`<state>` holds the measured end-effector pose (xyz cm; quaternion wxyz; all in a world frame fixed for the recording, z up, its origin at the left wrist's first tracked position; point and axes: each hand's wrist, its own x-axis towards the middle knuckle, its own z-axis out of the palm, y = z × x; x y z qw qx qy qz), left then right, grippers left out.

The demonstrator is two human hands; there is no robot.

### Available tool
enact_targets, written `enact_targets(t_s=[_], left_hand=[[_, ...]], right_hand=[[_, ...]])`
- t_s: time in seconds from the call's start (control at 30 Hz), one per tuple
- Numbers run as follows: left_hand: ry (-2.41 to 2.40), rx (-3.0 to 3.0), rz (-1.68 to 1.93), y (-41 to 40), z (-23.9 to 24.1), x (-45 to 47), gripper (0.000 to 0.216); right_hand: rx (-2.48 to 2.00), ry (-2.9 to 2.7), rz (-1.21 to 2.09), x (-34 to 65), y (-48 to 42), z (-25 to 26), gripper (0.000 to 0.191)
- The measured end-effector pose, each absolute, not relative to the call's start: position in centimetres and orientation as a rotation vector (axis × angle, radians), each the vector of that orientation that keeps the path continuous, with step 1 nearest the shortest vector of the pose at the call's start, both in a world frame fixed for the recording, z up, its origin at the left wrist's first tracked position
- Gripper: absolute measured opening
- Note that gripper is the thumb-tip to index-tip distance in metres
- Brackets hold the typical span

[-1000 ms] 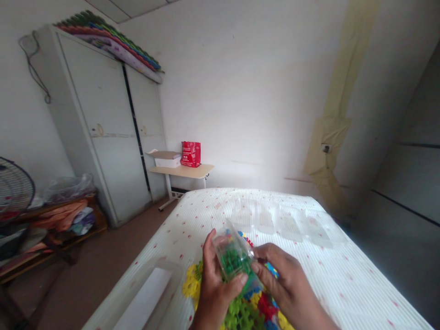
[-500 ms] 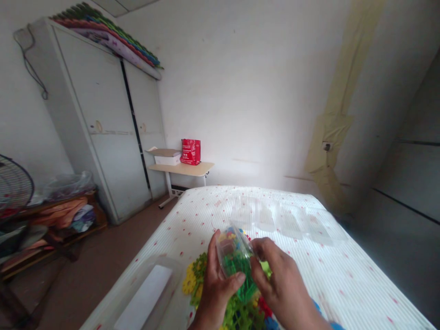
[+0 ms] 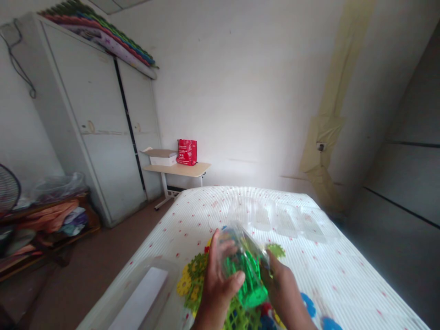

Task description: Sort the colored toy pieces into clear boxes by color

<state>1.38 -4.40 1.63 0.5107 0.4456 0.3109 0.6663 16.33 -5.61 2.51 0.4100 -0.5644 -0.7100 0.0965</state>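
A clear plastic container [image 3: 237,245], tilted and slightly blurred, has bright green pieces [image 3: 249,270] showing in and below it. My left hand [image 3: 220,275] is wrapped round its left side, thumb across the front. On the opposite side my right hand [image 3: 280,279] is closed at the container's edge, its fingertips partly hidden. Beneath both hands spreads a pile of plastic snowflake-shaped pieces in green [image 3: 240,316], yellow [image 3: 184,282], red and blue. A single light green piece [image 3: 276,250] lies just beyond my right hand.
Several clear plastic containers [image 3: 288,220] line the table's [image 3: 199,215] far right part. At the left edge stands a translucent tray [image 3: 172,275] with a white block [image 3: 140,298] in it. Blue pieces [image 3: 308,305] lie at the right. Behind are a small desk [image 3: 178,170] and a red bag [image 3: 187,152].
The container has tilted, and its green pieces now show lower and further right. My right hand has moved slightly right and down. The view has shifted a little.
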Motion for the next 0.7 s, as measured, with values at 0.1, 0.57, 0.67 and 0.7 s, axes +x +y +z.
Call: enact_targets(t_s=[0.1,0.57,0.67,0.7], left_hand=[[0.789,1.118,1.595,-4.1,1.1,1.6,0.097],[1.035,1.260,1.495,-2.6,2.8,0.2,0.089],[1.080,1.336,1.410,-2.0,3.6,0.1,0.086],[1.080,1.356,1.383,-1.8,3.9,0.0,0.086]], right_hand=[[-1.415,-1.770,0.174,16.5,-5.4,1.4,0.027],[-1.457,-1.717,0.150,17.6,-4.9,0.8,0.031],[-1.493,-1.691,0.161,18.1,-4.8,0.9,0.030],[-1.496,-1.685,0.161,18.2,-4.7,0.9,0.029]])
